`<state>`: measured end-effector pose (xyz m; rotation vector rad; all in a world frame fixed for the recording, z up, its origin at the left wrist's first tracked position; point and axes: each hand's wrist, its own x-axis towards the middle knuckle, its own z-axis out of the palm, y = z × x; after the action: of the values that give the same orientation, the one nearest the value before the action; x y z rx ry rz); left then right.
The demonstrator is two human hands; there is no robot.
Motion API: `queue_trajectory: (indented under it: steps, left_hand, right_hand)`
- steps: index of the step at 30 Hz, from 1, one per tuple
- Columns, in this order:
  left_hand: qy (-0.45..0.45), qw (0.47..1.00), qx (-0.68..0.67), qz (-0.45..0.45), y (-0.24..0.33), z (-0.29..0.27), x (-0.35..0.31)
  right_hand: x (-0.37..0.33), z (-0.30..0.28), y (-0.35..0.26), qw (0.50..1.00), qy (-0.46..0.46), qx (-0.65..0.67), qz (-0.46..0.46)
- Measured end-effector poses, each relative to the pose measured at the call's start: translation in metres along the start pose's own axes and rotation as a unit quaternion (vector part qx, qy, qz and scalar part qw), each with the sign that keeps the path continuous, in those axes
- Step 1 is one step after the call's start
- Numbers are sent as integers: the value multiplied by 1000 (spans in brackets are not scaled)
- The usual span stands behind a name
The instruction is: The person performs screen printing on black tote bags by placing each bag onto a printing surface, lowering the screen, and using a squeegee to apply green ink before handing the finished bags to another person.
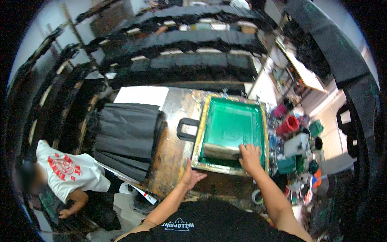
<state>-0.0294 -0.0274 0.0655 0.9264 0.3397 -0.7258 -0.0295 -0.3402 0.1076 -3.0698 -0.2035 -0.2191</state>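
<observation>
A screen printing frame (pixel 199 143) with a green mesh (pixel 231 117) lies on the worktable in front of me. A squeegee (pixel 219 151) with a pale, wide blade rests across the near end of the mesh, and my right hand (pixel 250 158) is closed round its right end. At the frame's near left corner is my left hand (pixel 192 176), thumb and fingers apart; whether it touches the frame is hard to tell. From under the frame's left side sticks out a black bag handle (pixel 186 129); the rest of the bag is hidden.
A stack of black bags (pixel 127 133) lies on the table's left, with a white sheet (pixel 143 97) behind. Ink pots, including a red container (pixel 287 125), crowd the right side. A person in a white shirt (pixel 74 173) is at the left. Racks of black material (pixel 181 40) fill the back.
</observation>
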Motion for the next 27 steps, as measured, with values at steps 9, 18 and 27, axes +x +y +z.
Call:
queue_trajectory:
  steps: [9, 18, 27]
  left_hand:
    - [-23, 999, -25, -17, 0, -17, 9]
    - [-10, 999, -44, -25, 2, -19, 21]
    - [54, 997, -18, -44, 12, -1, 13]
  right_hand:
    - [16, -29, 0, 999, -23, 30, 31]
    - [5, -11, -15, 998, -40, 20, 35]
    - [33, 15, -2, 997, 33, -41, 64]
